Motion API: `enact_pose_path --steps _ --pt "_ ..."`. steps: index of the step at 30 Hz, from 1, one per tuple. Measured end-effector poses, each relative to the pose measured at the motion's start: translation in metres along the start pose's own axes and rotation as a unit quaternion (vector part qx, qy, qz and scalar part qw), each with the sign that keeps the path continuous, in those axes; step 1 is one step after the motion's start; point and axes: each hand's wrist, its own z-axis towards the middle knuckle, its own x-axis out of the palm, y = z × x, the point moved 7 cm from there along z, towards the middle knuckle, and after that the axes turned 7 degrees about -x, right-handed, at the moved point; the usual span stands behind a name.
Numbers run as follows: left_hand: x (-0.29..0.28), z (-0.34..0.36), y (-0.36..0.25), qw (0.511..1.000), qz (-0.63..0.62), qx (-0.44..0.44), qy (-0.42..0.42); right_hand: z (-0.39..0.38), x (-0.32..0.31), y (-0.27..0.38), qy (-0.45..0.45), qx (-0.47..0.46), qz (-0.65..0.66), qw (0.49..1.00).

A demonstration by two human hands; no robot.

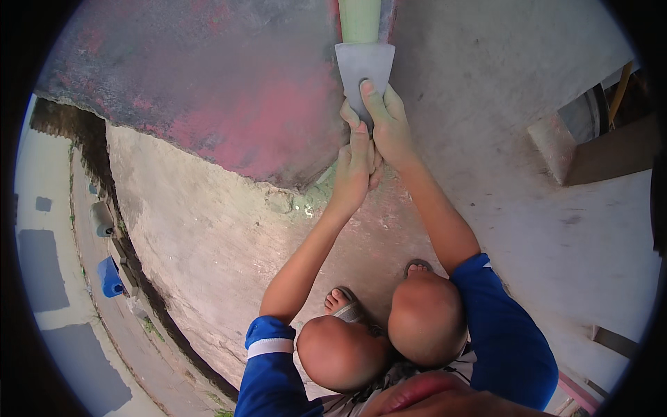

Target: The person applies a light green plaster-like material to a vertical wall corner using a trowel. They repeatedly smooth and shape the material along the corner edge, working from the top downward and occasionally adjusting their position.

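A grey metal scraper [365, 64] with a wide, flared blade points away from me. Its broad edge lies against a pale green strip [360, 22] that runs up the wall's corner. My right hand [393, 135] is closed around the scraper, its thumb pressed on the blade near a dark hole. Just below and to the left, my left hand [356, 167] is closed on the lower part of the same tool. Both hands cover the handle, so its shape is hidden.
A wall face with worn pink and dark paint [229, 104] stands to the left, and a grey wall [486, 90] to the right. My sandalled feet [340, 302] rest on a rough floor [208, 201]. Beyond a ledge at far left sits a blue container [110, 276].
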Motion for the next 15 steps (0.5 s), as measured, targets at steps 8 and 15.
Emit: enact_pose_path --steps 8,15 --pt "0.026 0.002 0.042 0.998 -0.029 -0.058 -0.006 -0.042 -0.038 -0.001 -0.099 0.058 -0.109 0.987" --pt "-0.001 -0.017 0.062 0.960 0.257 -0.100 0.053 -0.082 -0.086 -0.066 -0.017 0.129 -0.098 0.987"
